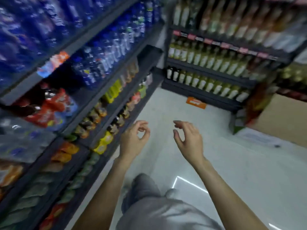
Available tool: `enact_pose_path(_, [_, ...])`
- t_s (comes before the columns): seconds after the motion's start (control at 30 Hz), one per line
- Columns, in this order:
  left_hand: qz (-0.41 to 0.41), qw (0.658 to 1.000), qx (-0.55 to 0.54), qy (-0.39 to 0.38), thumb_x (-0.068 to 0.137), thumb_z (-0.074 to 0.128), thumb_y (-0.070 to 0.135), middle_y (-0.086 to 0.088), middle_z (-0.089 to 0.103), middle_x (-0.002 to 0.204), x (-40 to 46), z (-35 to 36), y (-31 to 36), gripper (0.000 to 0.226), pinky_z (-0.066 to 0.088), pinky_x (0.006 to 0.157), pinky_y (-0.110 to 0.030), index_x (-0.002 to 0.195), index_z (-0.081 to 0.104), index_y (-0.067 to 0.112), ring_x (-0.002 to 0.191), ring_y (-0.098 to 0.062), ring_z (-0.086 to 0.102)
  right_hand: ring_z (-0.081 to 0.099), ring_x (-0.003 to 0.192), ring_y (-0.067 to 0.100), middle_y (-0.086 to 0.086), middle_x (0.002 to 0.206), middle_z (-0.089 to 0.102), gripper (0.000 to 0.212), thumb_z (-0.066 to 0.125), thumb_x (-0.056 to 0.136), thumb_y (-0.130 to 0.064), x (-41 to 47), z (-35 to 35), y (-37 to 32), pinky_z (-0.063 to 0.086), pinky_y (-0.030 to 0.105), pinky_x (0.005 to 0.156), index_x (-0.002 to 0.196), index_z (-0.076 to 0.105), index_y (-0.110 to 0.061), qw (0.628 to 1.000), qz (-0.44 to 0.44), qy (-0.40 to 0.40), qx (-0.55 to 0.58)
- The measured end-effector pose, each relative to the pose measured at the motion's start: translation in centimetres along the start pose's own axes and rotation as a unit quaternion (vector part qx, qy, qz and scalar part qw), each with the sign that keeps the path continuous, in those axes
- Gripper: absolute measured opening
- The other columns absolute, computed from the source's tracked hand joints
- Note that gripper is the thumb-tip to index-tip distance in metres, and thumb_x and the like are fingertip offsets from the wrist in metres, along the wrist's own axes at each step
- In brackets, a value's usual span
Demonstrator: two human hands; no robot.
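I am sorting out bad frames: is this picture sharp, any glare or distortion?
Head view: motion blur smears the blue packs and bottles; left hand and right hand are sharper; glare streaks lie on the floor; the wide lens bends the shelves.

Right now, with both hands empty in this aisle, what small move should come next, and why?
Probably ease the left hand leftward toward the yellow packs on the low shelf: they are the stock nearest it, and it holds nothing. The right hand is empty too, over the floor.
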State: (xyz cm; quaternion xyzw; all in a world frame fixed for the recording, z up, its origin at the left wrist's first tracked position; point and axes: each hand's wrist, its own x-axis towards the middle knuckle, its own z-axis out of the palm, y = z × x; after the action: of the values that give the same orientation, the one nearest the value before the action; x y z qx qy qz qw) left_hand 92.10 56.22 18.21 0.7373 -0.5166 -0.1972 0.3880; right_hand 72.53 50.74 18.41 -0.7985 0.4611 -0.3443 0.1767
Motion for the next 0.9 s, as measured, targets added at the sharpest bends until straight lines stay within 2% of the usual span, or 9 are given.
enact_pose_path(0.07, [-0.077, 0.988, 0.008, -0.137, 0.082, 0.061, 0.032, 0.011, 0.068, 0.088, 0.4, 6.6, 0.3, 0.024, 0.052, 0.079, -0.028, 0.105, 0.065, 0.026, 0.087, -0.011, 0.066, 0.058, 0.095, 0.017, 0.000, 0.101, 0.066, 0.030, 0.062, 0.086, -0.015, -2.3, -3.0, 6.5, 0.047, 0.030, 0.079, 0.115, 0.059, -0.015, 0.992, 0.112, -0.044, -0.025])
enact_pose_path(0.13, [-0.165, 0.956, -0.015, -0.244, 0.087, 0.064, 0.020, 0.004, 0.069, 0.099, 1.2, 12.3, 1.0, 0.023, 0.048, 0.078, -0.019, 0.109, 0.066, 0.022, 0.093, -0.014, 0.064, 0.058, 0.103, 0.025, 0.004, 0.113, 0.063, 0.036, 0.063, 0.087, -0.017, -4.0, -5.8, 12.5, 0.049, 0.038, 0.083, 0.122, 0.056, -0.014, 0.967, 0.233, -0.099, -0.032])
enact_pose_path(0.23, [-0.206, 0.933, -0.017, -0.295, 0.088, 0.063, 0.015, -0.006, 0.068, 0.109, 4.3, 19.5, 2.6, 0.026, 0.045, 0.079, -0.017, 0.114, 0.065, 0.014, 0.092, -0.014, 0.060, 0.056, 0.109, 0.029, 0.011, 0.123, 0.058, 0.045, 0.063, 0.087, -0.021, -4.8, -10.1, 20.8, 0.046, 0.037, 0.090, 0.129, 0.050, -0.013, 0.916, 0.360, -0.172, -0.027])
enact_pose_path(0.37, [-0.193, 0.925, 0.007, -0.327, 0.088, 0.062, 0.013, -0.009, 0.068, 0.106, 9.8, 28.3, 6.4, 0.023, 0.046, 0.063, -0.008, 0.111, 0.066, 0.013, 0.088, -0.017, 0.061, 0.057, 0.107, 0.027, 0.011, 0.122, 0.060, 0.045, 0.065, 0.087, -0.021, -3.4, -16.3, 30.6, 0.044, 0.032, 0.089, 0.128, 0.050, -0.012, 0.870, 0.466, -0.158, 0.003])
enact_pose_path(0.47, [-0.173, 0.923, 0.040, -0.341, 0.087, 0.062, 0.015, -0.007, 0.070, 0.103, 13.8, 35.3, 9.9, 0.019, 0.049, 0.081, -0.022, 0.105, 0.067, 0.018, 0.096, -0.022, 0.065, 0.059, 0.104, 0.025, 0.009, 0.119, 0.062, 0.041, 0.063, 0.087, -0.020, -1.2, -21.0, 37.7, 0.042, 0.029, 0.085, 0.126, 0.052, -0.013, 0.851, 0.510, -0.128, 0.005])
enact_pose_path(0.53, [-0.155, 0.918, 0.070, -0.358, 0.087, 0.060, 0.019, -0.005, 0.069, 0.105, 16.3, 40.3, 13.1, 0.021, 0.047, 0.087, -0.026, 0.107, 0.067, 0.020, 0.101, -0.023, 0.064, 0.060, 0.104, 0.025, 0.009, 0.117, 0.063, 0.041, 0.063, 0.088, -0.019, 0.5, -24.2, 42.0, 0.045, 0.031, 0.087, 0.126, 0.052, -0.013, 0.840, 0.533, -0.103, 0.006])
enact_pose_path(0.67, [-0.095, 0.905, 0.096, -0.403, 0.091, 0.056, 0.024, 0.001, 0.066, 0.110, 20.7, 49.7, 21.6, 0.024, 0.045, 0.080, -0.024, 0.113, 0.065, 0.021, 0.101, -0.020, 0.061, 0.061, 0.101, 0.027, 0.009, 0.115, 0.064, 0.045, 0.063, 0.087, -0.017, 4.4, -30.1, 49.5, 0.048, 0.039, 0.090, 0.130, 0.048, -0.013, 0.835, 0.547, -0.069, 0.006])
enact_pose_path(0.8, [-0.032, 0.899, 0.072, -0.431, 0.088, 0.062, 0.025, 0.007, 0.067, 0.104, 25.0, 58.4, 30.7, 0.024, 0.047, 0.076, -0.024, 0.111, 0.064, 0.023, 0.092, -0.011, 0.061, 0.058, 0.100, 0.022, 0.010, 0.113, 0.063, 0.040, 0.061, 0.087, -0.010, 9.1, -34.9, 57.0, 0.042, 0.025, 0.085, 0.126, 0.052, -0.011, 0.853, 0.519, -0.056, -0.009])
enact_pose_path(0.9, [0.004, 0.908, 0.052, -0.416, 0.088, 0.064, 0.021, 0.008, 0.066, 0.098, 27.8, 64.4, 35.7, 0.025, 0.045, 0.076, -0.022, 0.112, 0.064, 0.020, 0.088, -0.008, 0.060, 0.058, 0.100, 0.019, 0.010, 0.113, 0.064, 0.038, 0.061, 0.087, -0.008, 12.8, -36.7, 63.4, 0.038, 0.018, 0.081, 0.124, 0.055, -0.009, 0.878, 0.473, -0.067, -0.034])
